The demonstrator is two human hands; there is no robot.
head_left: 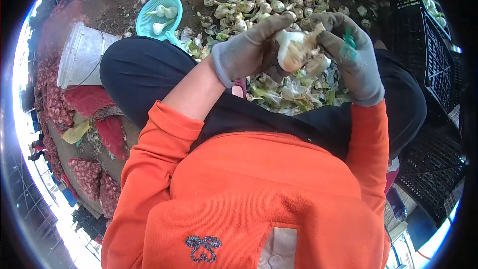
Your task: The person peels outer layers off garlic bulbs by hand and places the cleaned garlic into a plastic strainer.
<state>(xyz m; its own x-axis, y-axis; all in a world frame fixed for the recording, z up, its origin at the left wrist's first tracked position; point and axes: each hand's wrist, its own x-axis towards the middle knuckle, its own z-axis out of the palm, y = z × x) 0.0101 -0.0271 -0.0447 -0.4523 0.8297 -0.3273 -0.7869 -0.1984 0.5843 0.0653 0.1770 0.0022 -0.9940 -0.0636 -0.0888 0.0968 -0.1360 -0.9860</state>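
My left hand (249, 50), in a grey work glove with a dirty palm, is closed around a white garlic bulb (289, 50). Dry tan skin (309, 42) hangs loose from the bulb's right side. The gloved fingers of my right hand (351, 55) are bent and pinch this skin; a green mark shows on the back of that glove. Both hands are raised above my crossed legs. Below them lies a heap of peeled-off garlic skins (294, 92), and part of it is hidden by my hands.
Unpeeled garlic bulbs (276, 5) cover the ground ahead. A turquoise strainer (142, 17) holds several white bulbs at front left, near a white bucket (82, 55). Black plastic crates (438, 52) stand on the right. Red net sacks (84, 177) lie on the left.
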